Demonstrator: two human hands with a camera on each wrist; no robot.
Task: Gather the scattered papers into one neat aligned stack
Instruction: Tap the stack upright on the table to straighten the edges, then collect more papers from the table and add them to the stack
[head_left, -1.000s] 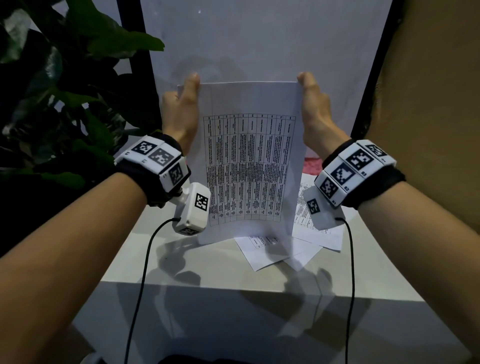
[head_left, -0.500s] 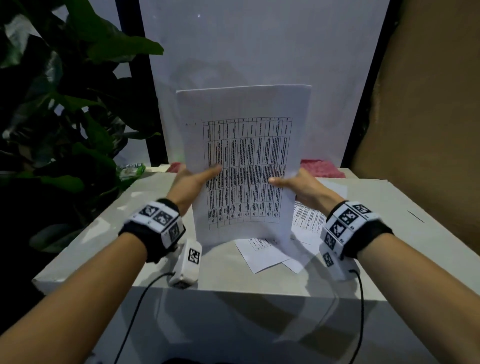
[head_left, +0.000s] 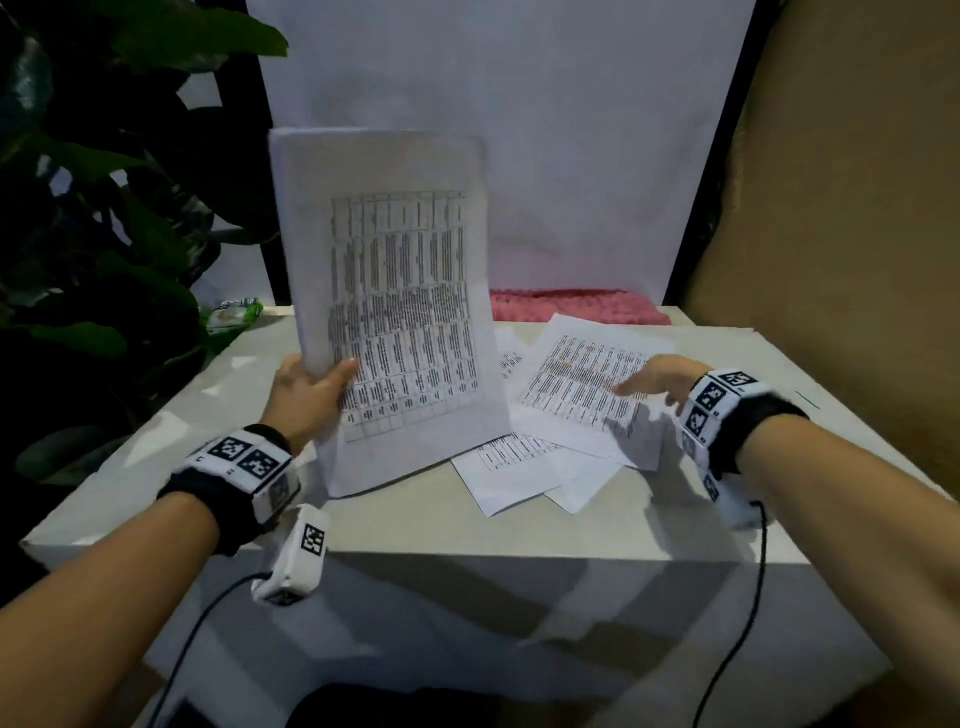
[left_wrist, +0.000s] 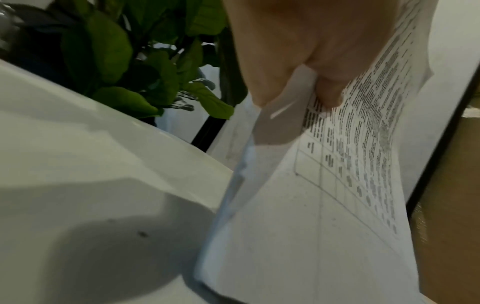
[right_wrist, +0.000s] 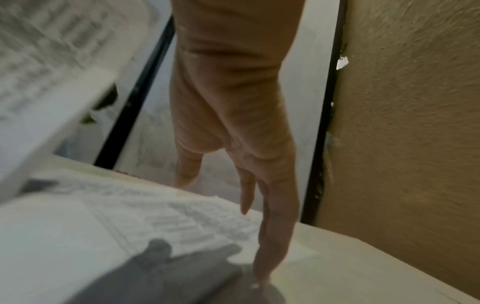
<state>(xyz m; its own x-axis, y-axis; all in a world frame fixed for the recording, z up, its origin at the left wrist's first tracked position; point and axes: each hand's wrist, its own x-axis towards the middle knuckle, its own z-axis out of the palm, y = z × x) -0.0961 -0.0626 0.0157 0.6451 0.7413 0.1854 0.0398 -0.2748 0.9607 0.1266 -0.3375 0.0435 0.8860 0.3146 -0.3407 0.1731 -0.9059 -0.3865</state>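
A stack of printed papers (head_left: 395, 312) stands upright with its bottom edge on the white table (head_left: 156, 441). My left hand (head_left: 311, 395) grips its left edge, thumb on the front sheet; the left wrist view shows the pinched stack (left_wrist: 324, 185) and my left hand (left_wrist: 311, 61). To the right, several loose printed sheets (head_left: 587, 384) lie overlapping on the table. My right hand (head_left: 654, 379) hovers over them with straight fingers and holds nothing. In the right wrist view my right hand (right_wrist: 246, 164) points down, a fingertip near the edge of the loose sheets (right_wrist: 130, 226).
A leafy plant (head_left: 104, 208) stands at the left of the table. A pink cloth (head_left: 571, 304) lies at the back edge before a white panel (head_left: 519, 130). A brown wall (head_left: 841, 208) borders the right side. Cables hang off the front edge.
My right hand has let go of the upright stack and moved right over the loose sheets. The stack now leans left, held by my left hand alone.
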